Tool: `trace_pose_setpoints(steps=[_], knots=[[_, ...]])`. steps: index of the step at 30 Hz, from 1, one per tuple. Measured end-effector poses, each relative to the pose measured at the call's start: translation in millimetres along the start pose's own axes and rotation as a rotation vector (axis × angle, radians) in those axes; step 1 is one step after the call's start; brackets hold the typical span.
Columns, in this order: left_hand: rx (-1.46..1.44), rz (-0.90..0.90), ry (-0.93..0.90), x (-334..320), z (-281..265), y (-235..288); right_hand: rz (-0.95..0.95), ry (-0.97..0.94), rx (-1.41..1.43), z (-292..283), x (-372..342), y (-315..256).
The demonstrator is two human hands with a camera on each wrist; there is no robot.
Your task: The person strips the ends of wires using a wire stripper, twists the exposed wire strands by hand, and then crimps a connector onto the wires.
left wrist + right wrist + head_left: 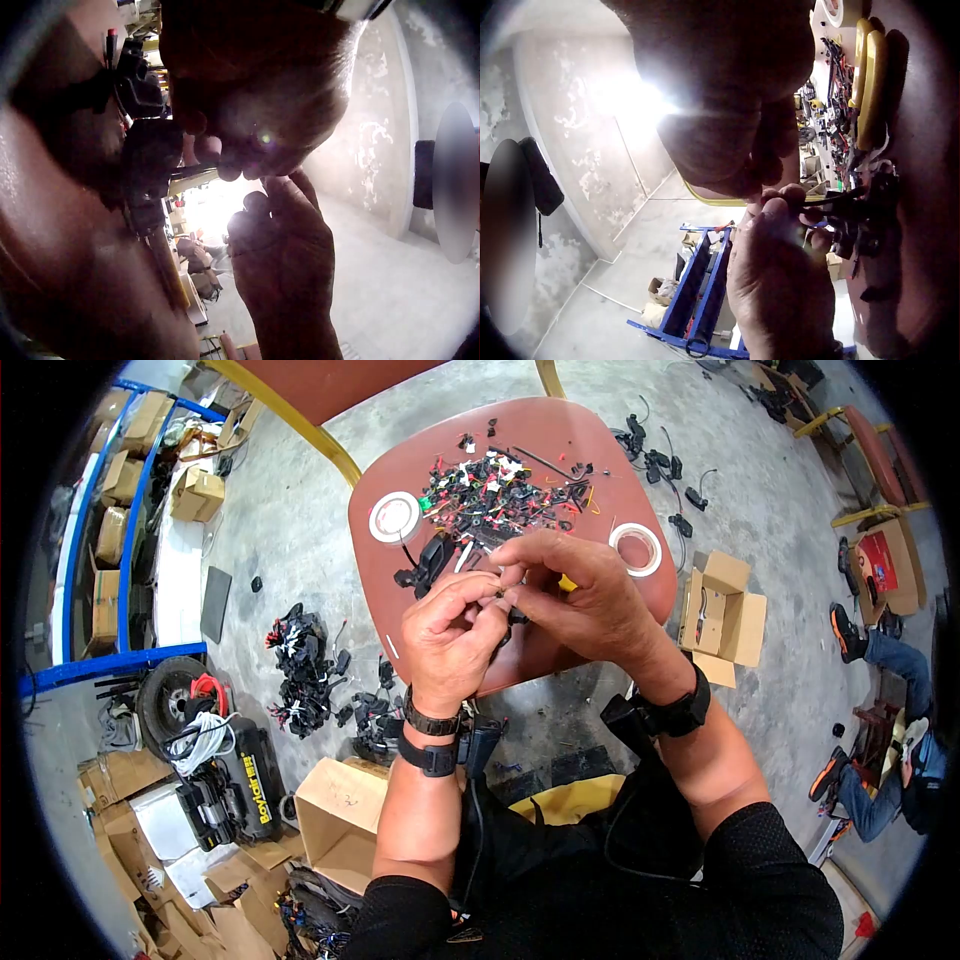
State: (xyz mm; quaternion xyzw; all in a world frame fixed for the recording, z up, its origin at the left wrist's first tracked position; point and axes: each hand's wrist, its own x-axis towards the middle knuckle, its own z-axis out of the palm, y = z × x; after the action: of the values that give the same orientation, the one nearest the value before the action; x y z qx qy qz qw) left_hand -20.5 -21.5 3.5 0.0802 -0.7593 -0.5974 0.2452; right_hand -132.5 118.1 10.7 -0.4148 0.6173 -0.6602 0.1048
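Note:
Over the near part of the red-brown seat, the left hand [450,635] and right hand [585,595] meet at their fingertips. Both pinch a small, thin dark piece, mostly hidden by the fingers; a dark lead [836,199] runs from the left fingers toward black parts [862,225] in the right wrist view. Beside the left fingers lies a black part with a cable [432,560]. A tool with yellow handles [868,86] lies under the right hand. In the left wrist view, the left hand [255,82] is above and the right hand [285,262] below, both in shadow.
A pile of small black, red and white pieces [500,490] covers the seat's far half, between two tape rolls [395,517] [635,550]. On the floor are black cabled parts [303,670], an open carton [745,625] and a compressor [245,785]. Another person's legs [905,670] show at right.

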Motion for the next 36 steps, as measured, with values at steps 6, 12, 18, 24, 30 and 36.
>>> trace_pose_setpoints(steps=[6,12,18,24,30,36], knots=[[0.033,0.093,0.022,3,2,-3,0.0,-0.006,-0.028,-1,0,-1],[0.028,0.087,0.027,2,2,-4,0.006,-0.008,-0.015,-1,0,1],[0.028,0.065,0.025,3,2,1,0.058,-0.032,0.043,-3,0,-3],[0.03,0.112,0.02,4,2,-1,0.237,-0.028,0.177,-3,-1,-7],[-0.11,-0.064,0.072,3,-2,0,0.208,-0.024,0.112,-6,4,-17],[-0.344,-0.37,0.02,6,-13,10,-0.164,0.027,-0.177,-1,15,-18]])
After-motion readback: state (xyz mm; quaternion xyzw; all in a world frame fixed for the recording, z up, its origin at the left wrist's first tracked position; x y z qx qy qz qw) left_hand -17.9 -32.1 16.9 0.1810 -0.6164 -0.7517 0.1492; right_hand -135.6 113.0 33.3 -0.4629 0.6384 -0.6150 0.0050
